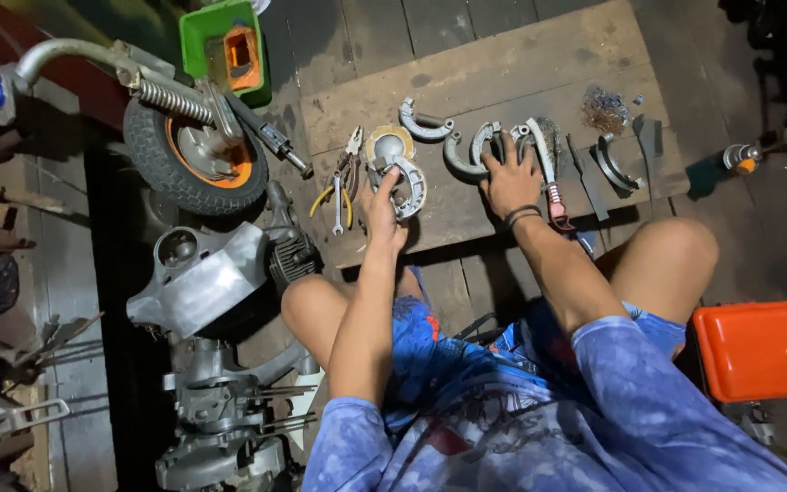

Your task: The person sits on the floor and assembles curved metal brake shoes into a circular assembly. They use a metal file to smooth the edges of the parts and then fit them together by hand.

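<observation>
On the wooden board [503, 64] laid across the floor sit the parts, and every place below is told from it. Off its left edge lies a small scooter wheel [195, 150] with an orange hub and a coil spring, with engine casings further down on that side. At the board's left end lie yellow-handled pliers [346, 173] beside a wrench. Just right of them the left hand [383, 211] is closed around a curved brake shoe [407, 187], which it holds just over the board's near edge, below a round backing plate [388, 144]. Near the middle the right hand [509, 178] lies flat and spread, fingers pressing on another brake shoe [466, 155]; a second pair sits nearer the right end. Judged from this, pairing the shoes well calls for matching their curves and pivot ends first, keeping the loose one steadied against the board so that it cannot slide towards the scattered small bits [603, 109] at the far right corner.
</observation>
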